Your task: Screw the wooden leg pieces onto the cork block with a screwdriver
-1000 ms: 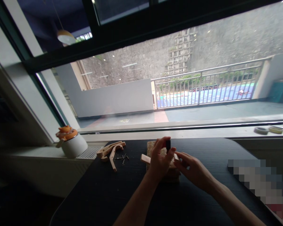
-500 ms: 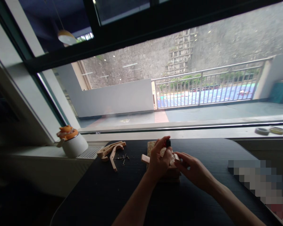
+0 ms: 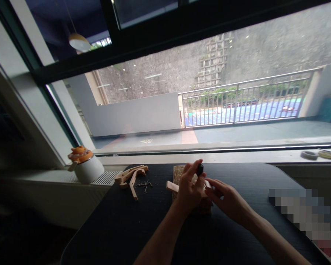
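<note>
My left hand [image 3: 190, 189] is closed around a black-handled tool [image 3: 200, 169], whose rounded top stands up between thumb and forefinger. Its lower end is hidden, so I cannot tell its exact kind. Under that hand lies a pale wooden bar [image 3: 172, 187], its left end sticking out past the wrist. With its fingertips, my right hand [image 3: 227, 200] pinches the bar's right end. The bar rests across a straw-coloured woven block [image 3: 178, 170], mostly covered by my hands.
Curved wooden pieces [image 3: 133, 186] and several small screws [image 3: 145, 184] lie on the dark table [image 3: 116, 224] at left. A white pot with an orange lid [image 3: 88, 168] stands on the sill. Tape rolls [image 3: 309, 155] sit at the sill's right. A blurred-out object [image 3: 298, 209] is at the right edge.
The black handle has turned or tilted a little to the right in my left hand, and that hand has shifted slightly right. My right hand keeps its pinch on the bar.
</note>
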### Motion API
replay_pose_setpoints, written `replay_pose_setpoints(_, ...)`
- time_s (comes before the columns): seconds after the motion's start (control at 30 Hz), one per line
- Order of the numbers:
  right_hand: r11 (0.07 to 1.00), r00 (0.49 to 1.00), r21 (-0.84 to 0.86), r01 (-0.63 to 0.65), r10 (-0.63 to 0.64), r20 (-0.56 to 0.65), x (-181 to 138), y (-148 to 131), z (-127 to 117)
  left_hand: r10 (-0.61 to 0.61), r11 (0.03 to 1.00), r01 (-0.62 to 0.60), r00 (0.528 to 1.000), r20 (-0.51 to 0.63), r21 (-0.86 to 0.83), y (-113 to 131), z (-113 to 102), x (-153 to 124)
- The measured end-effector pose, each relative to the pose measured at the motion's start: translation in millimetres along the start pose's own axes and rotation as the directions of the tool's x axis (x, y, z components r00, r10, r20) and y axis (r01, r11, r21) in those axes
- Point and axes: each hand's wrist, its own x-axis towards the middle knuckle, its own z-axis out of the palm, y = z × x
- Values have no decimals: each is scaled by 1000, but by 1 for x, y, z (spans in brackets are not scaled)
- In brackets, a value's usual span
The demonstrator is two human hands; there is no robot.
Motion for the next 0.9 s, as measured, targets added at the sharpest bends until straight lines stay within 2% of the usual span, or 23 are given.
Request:
replay_pose_setpoints(0.2, 1000, 1000, 2, -4, 4, -8, 0, 0, 0, -55, 998, 55, 998, 36, -22, 3, -1, -2)
replay_pose_setpoints(0.4, 1000, 1000, 1, -13, 13, -12, 0, -1, 0, -102, 993, 100, 994, -26, -70, -9, 2, -6)
replay_pose_setpoints(0.5, 1000, 1000, -10, -14, 14, -23, 0, -1, 0, -78, 994, 75, 996, -40, -74, -13, 0, -7)
replay_pose_setpoints(0.7, 1000, 1000, 9, -8, 9, -25, 0, 0, 2, 30, 999, -29, 999, -29, 34, -13, -3, -4)
replay_pose_setpoints(0.9, 1000, 1000, -1, -4, 4, -21, 1, 0, 1, 26, 999, -26, 1000, 1, 19, -11, -5, -3)
